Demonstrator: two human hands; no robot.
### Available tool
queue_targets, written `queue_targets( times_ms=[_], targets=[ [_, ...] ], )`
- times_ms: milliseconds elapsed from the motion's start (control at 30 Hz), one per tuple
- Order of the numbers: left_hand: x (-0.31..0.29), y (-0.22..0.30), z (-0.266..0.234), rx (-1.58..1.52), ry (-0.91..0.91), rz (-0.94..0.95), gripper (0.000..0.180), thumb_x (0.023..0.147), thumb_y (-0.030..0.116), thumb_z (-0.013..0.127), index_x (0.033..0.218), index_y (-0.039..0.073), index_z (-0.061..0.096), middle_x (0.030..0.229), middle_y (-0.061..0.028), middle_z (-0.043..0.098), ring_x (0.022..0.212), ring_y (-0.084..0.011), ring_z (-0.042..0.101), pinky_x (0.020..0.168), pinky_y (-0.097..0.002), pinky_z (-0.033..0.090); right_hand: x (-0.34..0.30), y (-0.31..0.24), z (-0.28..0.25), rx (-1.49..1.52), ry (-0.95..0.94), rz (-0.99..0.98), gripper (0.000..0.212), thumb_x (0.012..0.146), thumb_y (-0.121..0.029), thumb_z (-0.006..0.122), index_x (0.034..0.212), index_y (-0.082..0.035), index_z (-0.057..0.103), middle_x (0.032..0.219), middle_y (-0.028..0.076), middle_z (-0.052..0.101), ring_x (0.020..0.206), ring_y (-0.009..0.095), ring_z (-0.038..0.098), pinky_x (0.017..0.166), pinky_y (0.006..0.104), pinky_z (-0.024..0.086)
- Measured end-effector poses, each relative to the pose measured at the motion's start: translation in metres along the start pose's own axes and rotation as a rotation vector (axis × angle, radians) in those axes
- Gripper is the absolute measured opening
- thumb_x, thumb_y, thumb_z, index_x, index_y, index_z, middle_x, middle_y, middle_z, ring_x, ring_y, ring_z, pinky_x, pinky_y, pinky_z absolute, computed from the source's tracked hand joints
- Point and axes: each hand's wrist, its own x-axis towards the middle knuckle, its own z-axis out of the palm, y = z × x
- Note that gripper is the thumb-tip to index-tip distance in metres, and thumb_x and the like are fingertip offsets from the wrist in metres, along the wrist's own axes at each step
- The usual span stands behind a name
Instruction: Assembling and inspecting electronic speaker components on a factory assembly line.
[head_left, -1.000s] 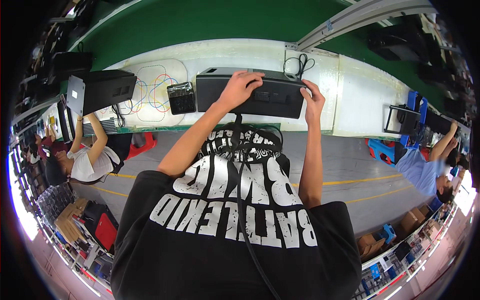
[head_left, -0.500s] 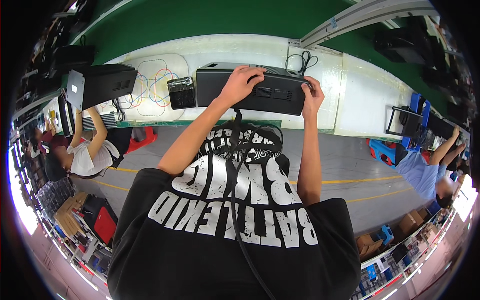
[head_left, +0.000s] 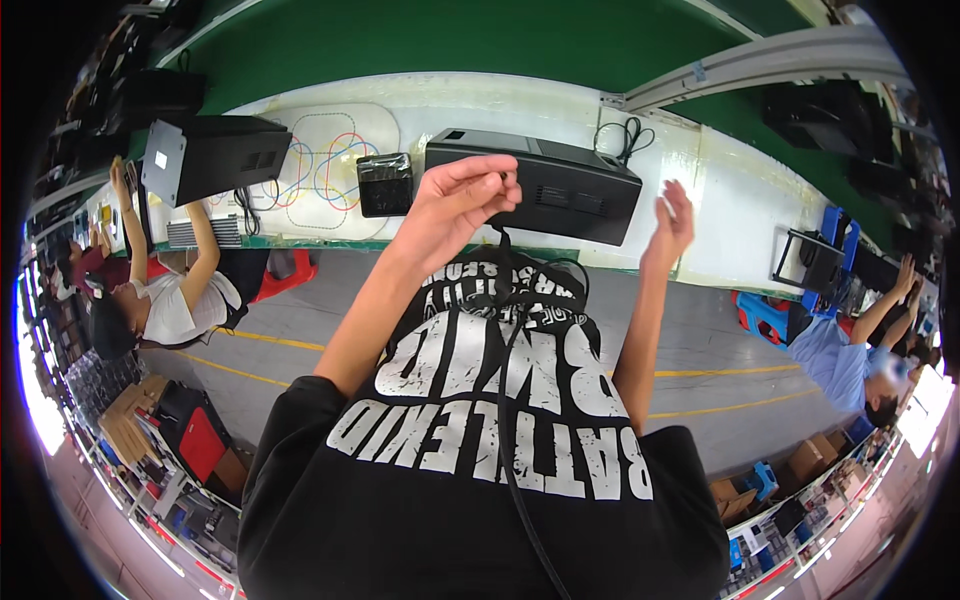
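At 12 o'clock from the person lay a long, black, box-shaped vented casing (head_left: 590, 200), on a white-topped bench (head_left: 500, 102). Left hand (head_left: 450, 205) overlapped its 9 o'clock end, fingertips pressed together; couldn't tell if they pinched something tiny. Right hand (head_left: 672, 225) was apart, toward 3 o'clock, fingers loosely spread. Small, square, black tray (head_left: 385, 166) sat at 9, coiled black cable (head_left: 632, 138) at 2.
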Motion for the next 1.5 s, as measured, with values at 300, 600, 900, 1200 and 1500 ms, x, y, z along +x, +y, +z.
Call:
queue_targets(
  times_ms=[300,600,900,1200,1500],
  targets=[
    [-0.023,0.033,0.028,0.076,-0.148,0.119,0.030,0.079,-0.009,0.069,0.107,-0.003,0.063,0.093,-0.0111,0.067,0.086,-0.0192,0.066,0.078,-0.0296,0.055,-0.072,-0.202,0.111,-0.011,-0.507,-0.557,0.031,0.074,0.012,0.065,0.103,0.007,0.057,0.093,0.019,0.066,0.092,0.027,0.061,0.084,0.0365,0.048],
    [-0.030,0.038,0.022,0.096,-0.164,0.015,0.030,0.076,-0.008,0.073,0.104,-0.004,0.063,0.092,-0.0081,0.065,0.086,-0.0139,0.064,0.077,-0.0260,0.055,-0.081,-0.206,0.136,-0.116,-0.617,-0.754,0.030,0.062,0.013,0.070,0.088,-0.002,0.068,0.086,0.006,0.071,0.081,0.023,0.065,0.073,0.0309,0.048],
    [-0.026,0.026,0.011,0.132,-0.030,-0.058,0.017,0.083,-0.005,0.067,0.099,-0.004,0.062,0.096,-0.0103,0.065,0.089,-0.0155,0.065,0.079,-0.0269,0.054,-0.096,-0.185,0.134,-0.169,-0.456,-0.656,0.029,0.064,0.017,0.072,0.088,0.002,0.066,0.085,0.011,0.072,0.079,0.023,0.065,0.071,0.0300,0.050],
    [-0.011,-0.005,-0.014,0.320,0.064,-0.389,0.016,0.083,-0.005,0.067,0.098,-0.004,0.066,0.091,-0.0095,0.069,0.085,-0.0150,0.067,0.077,-0.0269,0.054,-0.096,-0.155,0.107,-0.574,-0.555,-0.680,0.024,0.066,0.012,0.071,0.085,-0.002,0.065,0.080,0.008,0.067,0.074,0.024,0.063,0.067,0.0309,0.049],
    [0.063,-0.047,-0.055,1.748,-0.045,0.477,0.023,0.085,0.011,0.065,0.107,0.007,0.064,0.111,-0.0062,0.060,0.105,-0.0234,0.056,0.094,-0.0356,0.042,-0.048,-0.015,0.102,-0.629,-0.157,-0.449,0.018,0.072,0.005,0.068,0.084,-0.005,0.058,0.076,0.009,0.060,0.070,0.026,0.060,0.064,0.0355,0.049]
  ],
)
